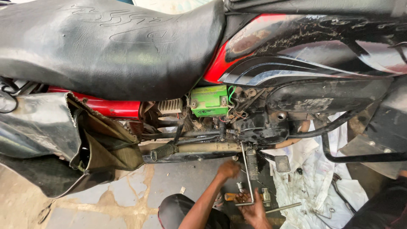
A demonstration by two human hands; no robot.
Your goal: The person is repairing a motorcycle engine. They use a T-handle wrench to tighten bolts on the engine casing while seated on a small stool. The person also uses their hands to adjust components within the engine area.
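Down low, the right hand [253,206] is closed around the bent foot of a long L-shaped metal wrench [247,176], fingers wrapped over the short horizontal arm while the shaft rises almost straight up to the underside of the motorcycle's engine [258,127]. The left hand [229,168] is up beside that shaft, just under the frame rail, its fingers curled together against the machine; what they pinch, if anything, cannot be told from here. Just beside the right hand lie a second metal rod [283,208] on the floor, a small upright metal part [266,196] and an orange-handled tool [231,196] partly hidden by the forearm. Above the hands, the folded footpeg [163,152] with its ribbed rubber juts from the frame, and the square brake pedal [282,163] hangs to the right of the wrench. Higher still sits a green battery [209,100] with wires at its side, exposed under the black seat [110,46] and the red and black side panel [305,46]. A white cloth [313,178], stained and strewn with small parts, is spread on the floor to the right, and a dark saddlebag [63,140] hangs open at the left.
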